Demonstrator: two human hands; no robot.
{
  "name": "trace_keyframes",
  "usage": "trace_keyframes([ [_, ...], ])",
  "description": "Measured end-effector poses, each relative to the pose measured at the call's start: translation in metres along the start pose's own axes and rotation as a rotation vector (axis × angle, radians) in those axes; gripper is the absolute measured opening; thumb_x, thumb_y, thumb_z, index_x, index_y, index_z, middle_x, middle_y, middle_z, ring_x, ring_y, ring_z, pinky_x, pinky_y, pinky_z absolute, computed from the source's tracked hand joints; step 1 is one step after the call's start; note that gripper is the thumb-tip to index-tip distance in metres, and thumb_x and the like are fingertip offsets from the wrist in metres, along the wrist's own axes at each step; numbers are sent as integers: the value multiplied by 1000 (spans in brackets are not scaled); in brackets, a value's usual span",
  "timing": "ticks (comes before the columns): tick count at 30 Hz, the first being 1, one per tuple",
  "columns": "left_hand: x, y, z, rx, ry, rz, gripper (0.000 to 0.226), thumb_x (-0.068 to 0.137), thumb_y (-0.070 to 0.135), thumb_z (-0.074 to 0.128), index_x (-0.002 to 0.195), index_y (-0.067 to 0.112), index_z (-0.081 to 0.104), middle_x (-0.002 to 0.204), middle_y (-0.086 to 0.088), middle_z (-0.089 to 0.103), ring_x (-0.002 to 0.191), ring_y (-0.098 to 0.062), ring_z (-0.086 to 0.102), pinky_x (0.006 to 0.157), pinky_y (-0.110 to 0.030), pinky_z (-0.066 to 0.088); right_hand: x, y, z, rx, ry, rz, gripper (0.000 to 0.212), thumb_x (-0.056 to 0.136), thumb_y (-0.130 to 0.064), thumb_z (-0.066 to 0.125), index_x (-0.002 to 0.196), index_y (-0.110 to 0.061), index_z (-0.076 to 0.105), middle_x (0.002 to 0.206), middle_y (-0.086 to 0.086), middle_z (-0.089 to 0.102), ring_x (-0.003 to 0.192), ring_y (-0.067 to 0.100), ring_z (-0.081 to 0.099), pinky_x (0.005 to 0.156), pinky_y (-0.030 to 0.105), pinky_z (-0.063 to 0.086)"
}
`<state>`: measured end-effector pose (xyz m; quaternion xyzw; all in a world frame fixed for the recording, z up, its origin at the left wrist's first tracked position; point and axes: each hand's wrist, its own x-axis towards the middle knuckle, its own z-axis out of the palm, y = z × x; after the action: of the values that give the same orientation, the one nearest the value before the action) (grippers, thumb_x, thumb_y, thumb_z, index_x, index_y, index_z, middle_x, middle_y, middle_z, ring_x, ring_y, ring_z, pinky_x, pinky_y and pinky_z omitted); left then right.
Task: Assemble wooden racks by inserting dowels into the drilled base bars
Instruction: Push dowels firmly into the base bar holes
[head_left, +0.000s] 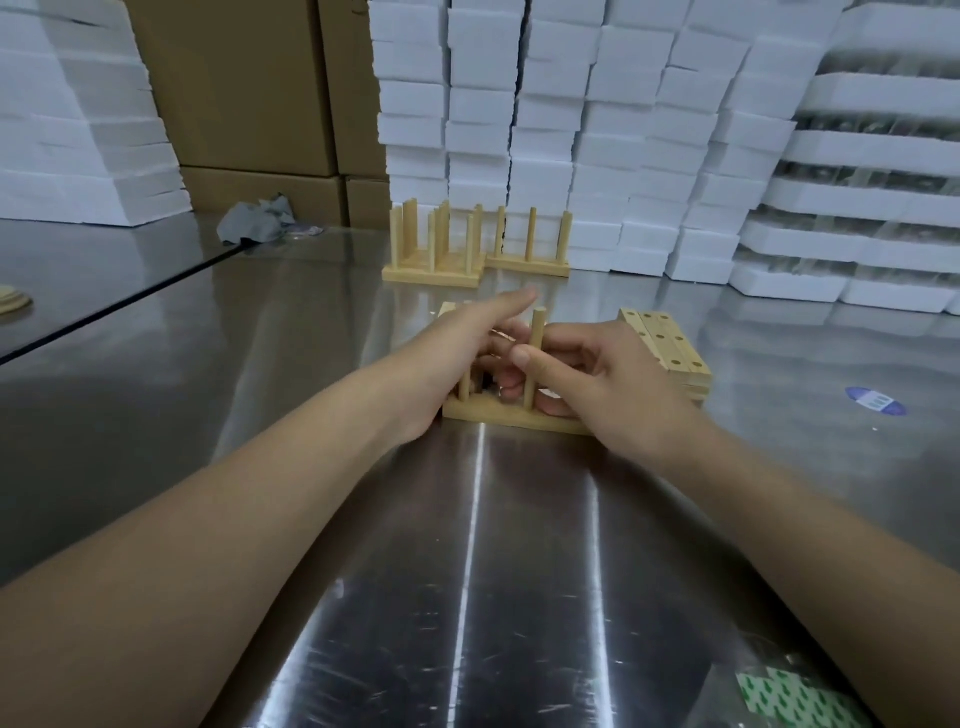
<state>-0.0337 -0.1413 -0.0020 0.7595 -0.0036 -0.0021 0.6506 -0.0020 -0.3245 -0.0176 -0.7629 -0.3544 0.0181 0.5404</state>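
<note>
Shiny, scratched steel worktop (519, 519). At its middle sits a pale wooden base bar (509, 415) holding upright round dowels (536, 327). Just right of it is a stack of drilled pale wooden bars (675, 353). Two finished wooden racks (436, 249) stand near the far edge, in front of stacked white foam blocks (639, 260). A crumpled grey cloth (254, 221) lies far left, and a blue oval sticker (876, 401) lies to the right.

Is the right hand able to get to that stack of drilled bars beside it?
Probably yes. The drilled bars lie just beside the right hand with nothing between, though it pinches a dowel and would need to let go first.
</note>
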Motion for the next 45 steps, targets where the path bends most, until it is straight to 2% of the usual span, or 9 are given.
trace_keyframes([
  [8,-1,-4,9,169,163,69,38,115,31,45,100,9,73,66,4,66,57,-9,54,55,-17,44,-1,-5,-4,379,231,47,19,103,-24,67,95,-13,80,94,6,81,93,17,79,74,24,61],
  [13,-1,-3,9,166,128,71,38,116,32,45,94,13,69,65,2,66,56,-10,55,52,-15,43,4,-15,-22,168,390,21,16,98,-35,73,90,-26,83,69,-10,64,63,5,56,58,16,46],
  [16,0,-4,8,176,104,69,37,114,34,48,94,15,72,66,3,67,59,-11,57,58,-20,44,1,-17,-26,241,369,81,10,94,-22,79,92,-13,79,80,2,78,73,13,76,61,22,56],
  [21,2,-4,9,146,98,69,33,111,34,54,99,12,77,70,2,67,60,-12,59,62,-29,40,0,-15,-26,208,231,134,16,89,-5,81,93,-8,66,86,13,81,88,26,81,81,36,66],
  [24,0,0,10,81,138,92,23,107,27,59,101,14,77,76,2,69,65,-12,62,59,-26,41,-1,-12,-24,143,90,174,18,99,-7,70,115,-15,71,94,9,82,94,21,80,90,34,64],
  [27,-2,5,10,-43,210,147,16,103,19,61,98,17,76,82,1,70,73,-15,64,62,-28,44,-1,-12,-20,100,56,156,16,106,-10,60,112,-11,74,98,6,82,95,20,80,95,38,62],
  [33,-5,10,11,-70,240,215,27,104,43,66,89,22,76,82,9,69,75,-12,61,71,-30,44,-3,-14,-14,75,-6,151,12,108,-12,57,116,-3,60,100,4,82,97,22,79,93,39,63],
  [39,-6,8,20,-47,201,214,27,100,44,72,84,22,71,89,1,70,71,-11,59,67,-28,45,-4,-12,-14,19,-40,93,14,108,-10,56,118,-1,56,98,11,82,99,30,78,99,52,59],
  [45,-4,10,23,-118,181,197,32,97,41,77,91,12,64,63,5,43,51,-12,36,49,-24,31,-5,-13,-15,-15,-55,70,7,109,-8,53,114,-6,58,99,12,81,101,32,77,99,49,59],
])
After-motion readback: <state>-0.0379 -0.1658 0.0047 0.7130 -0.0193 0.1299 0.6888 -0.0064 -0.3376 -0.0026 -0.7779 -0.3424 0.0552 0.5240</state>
